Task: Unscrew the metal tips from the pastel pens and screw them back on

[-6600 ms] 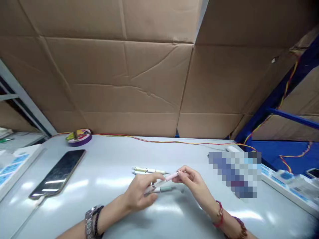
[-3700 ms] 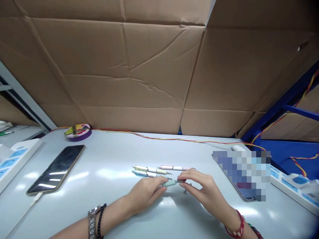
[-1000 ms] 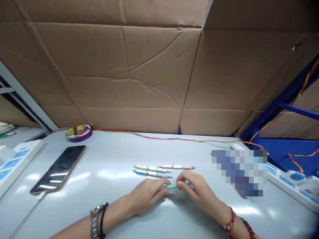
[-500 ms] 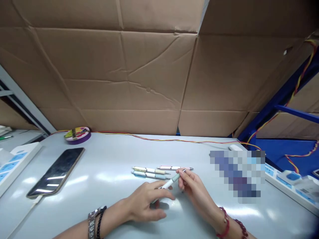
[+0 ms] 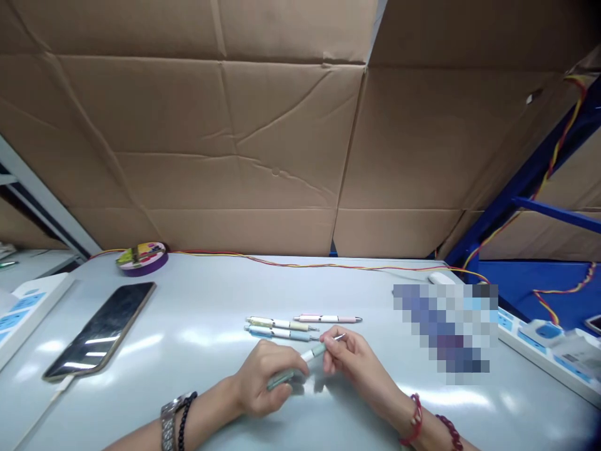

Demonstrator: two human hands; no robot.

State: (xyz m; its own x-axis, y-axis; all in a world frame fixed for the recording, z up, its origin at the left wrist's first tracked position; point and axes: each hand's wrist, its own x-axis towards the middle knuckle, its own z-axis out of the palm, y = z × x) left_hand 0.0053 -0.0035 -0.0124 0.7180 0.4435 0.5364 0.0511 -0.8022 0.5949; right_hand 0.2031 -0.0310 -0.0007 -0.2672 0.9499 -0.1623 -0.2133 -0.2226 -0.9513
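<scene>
A white and green pen [image 5: 315, 352] is held between my two hands above the table, tilted with its silver tip up to the right. My left hand [image 5: 267, 378] wraps round its rear part. The fingertips of my right hand [image 5: 350, 357] pinch the green grip near the tip. Just beyond my hands, a yellow and white pen [image 5: 282, 323] and a blue and white pen [image 5: 282, 333] lie side by side. A pink and white pen [image 5: 328, 319] lies to their right.
At left lie a phone [image 5: 101, 332] with a cable plugged in, a purple round tin [image 5: 142, 259] and a power strip [image 5: 35, 307]. Another power strip [image 5: 539, 351] is at right, by a blurred patch. Cardboard [image 5: 282, 125] stands behind the table, with thin wires along its foot.
My left fingers have closed round the rear part of the pen. The pen and my right hand have shifted slightly left and down. The view has moved slightly.
</scene>
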